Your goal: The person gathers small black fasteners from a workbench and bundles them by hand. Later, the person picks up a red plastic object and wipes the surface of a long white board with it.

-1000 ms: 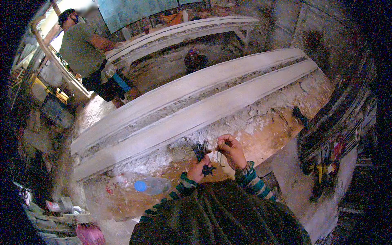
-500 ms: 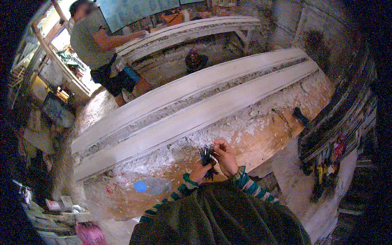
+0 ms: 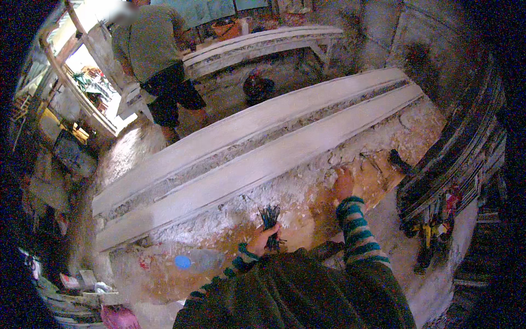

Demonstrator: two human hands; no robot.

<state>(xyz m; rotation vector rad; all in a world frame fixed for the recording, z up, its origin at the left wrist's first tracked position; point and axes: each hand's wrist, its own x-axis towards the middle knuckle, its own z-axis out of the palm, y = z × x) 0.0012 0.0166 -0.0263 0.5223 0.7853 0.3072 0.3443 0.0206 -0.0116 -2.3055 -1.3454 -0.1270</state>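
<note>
My left hand (image 3: 261, 240) is closed around a bundle of thin dark wire-like strands (image 3: 269, 215), which stick up above the fist and poke out below it. My right hand (image 3: 344, 185) reaches forward and right to the plaster-covered wooden tabletop (image 3: 312, 211). Its fingers are too blurred to show whether they grip anything. A few loose dark strands (image 3: 371, 161) lie just right of that hand. Farther right, a second dark bundle (image 3: 400, 162) rests near the table's edge.
Two long white plaster mouldings (image 3: 263, 159) run diagonally across the table. A clear plastic bottle with a blue cap (image 3: 182, 262) lies at the near left. Beyond the table, another person (image 3: 150, 46) stands beside a second long bench (image 3: 263, 46). Dark stacked lengths (image 3: 455, 148) line the right side.
My right hand has left the bundle and moved right to the tabletop. My left hand still holds the bundle, slightly lower and to the left. The other person has turned and moved right.
</note>
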